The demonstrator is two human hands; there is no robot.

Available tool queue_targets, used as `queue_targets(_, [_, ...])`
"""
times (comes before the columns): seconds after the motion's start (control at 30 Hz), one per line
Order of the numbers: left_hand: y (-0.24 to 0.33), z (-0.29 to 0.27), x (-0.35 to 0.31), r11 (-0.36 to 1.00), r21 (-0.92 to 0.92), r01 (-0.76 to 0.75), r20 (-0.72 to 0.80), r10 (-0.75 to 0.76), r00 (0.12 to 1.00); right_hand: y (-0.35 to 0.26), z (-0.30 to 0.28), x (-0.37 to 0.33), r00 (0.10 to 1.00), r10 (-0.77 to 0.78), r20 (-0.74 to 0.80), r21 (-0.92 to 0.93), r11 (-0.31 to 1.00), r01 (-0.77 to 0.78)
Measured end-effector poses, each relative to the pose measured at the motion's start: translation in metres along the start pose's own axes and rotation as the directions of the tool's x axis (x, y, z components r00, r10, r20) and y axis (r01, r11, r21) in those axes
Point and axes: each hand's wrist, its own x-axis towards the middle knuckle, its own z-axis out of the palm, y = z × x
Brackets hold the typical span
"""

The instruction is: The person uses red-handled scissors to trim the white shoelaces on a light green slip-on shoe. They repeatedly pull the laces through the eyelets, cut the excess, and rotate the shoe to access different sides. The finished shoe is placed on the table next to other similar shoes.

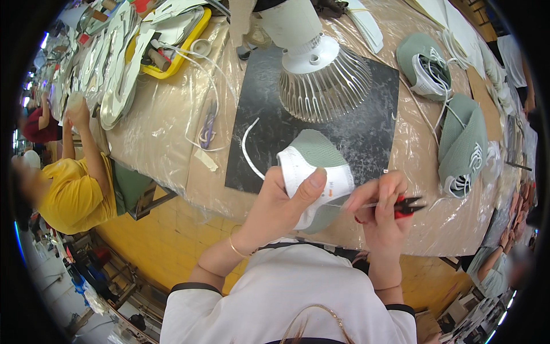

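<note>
My left hand (289,200) is closed around a green and white knit shoe upper (326,147), its thumb pressed on the white part. The upper is tilted above the near edge of a black mat (258,86). Just right of it, my right hand (385,215) is closed on a pair of red-handled snips (408,207), whose dark blades point right, away from the upper. A thin pale thread seems to run from the upper to my right fingertips. A white lace (246,150) curves over the mat beside the upper.
A lamp (323,80) with metal fins hangs over the mat. Two green shoe uppers (423,64) (465,135) lie at the right. A yellow tray (192,46), purple snips (207,127) and stacked white pieces (123,80) are at the left. A person in yellow (74,192) works there.
</note>
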Motion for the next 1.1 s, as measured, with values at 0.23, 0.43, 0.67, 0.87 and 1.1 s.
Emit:
queue_targets(0.23, [0.004, -0.007, 0.007, 0.996, 0.002, 0.084, 0.261, -0.081, 0.962, 0.005, -0.009, 0.014, 0.996, 0.029, -0.084, 0.146, 0.989, -0.016])
queue_targets(0.43, [0.003, -0.014, 0.013, 0.993, 0.102, 0.053, 0.287, -0.08, 0.955, 0.007, -0.012, 0.022, 0.991, 0.042, -0.128, 0.203, 0.979, -0.015])
queue_targets(0.67, [0.006, -0.01, 0.015, 0.988, 0.12, 0.095, 0.246, -0.122, 0.962, 0.007, -0.013, 0.027, 0.992, 0.024, -0.126, 0.197, 0.98, 0.001])
queue_targets(0.87, [0.004, -0.009, 0.015, 0.987, 0.13, 0.093, 0.235, -0.121, 0.964, 0.007, -0.012, 0.027, 0.991, -0.021, -0.135, 0.164, 0.985, 0.043])
queue_targets(1.1, [0.0, -0.016, 0.02, 0.977, 0.212, 0.024, 0.227, -0.073, 0.971, -0.007, -0.017, 0.031, 0.973, -0.151, -0.176, 0.18, 0.967, 0.182])
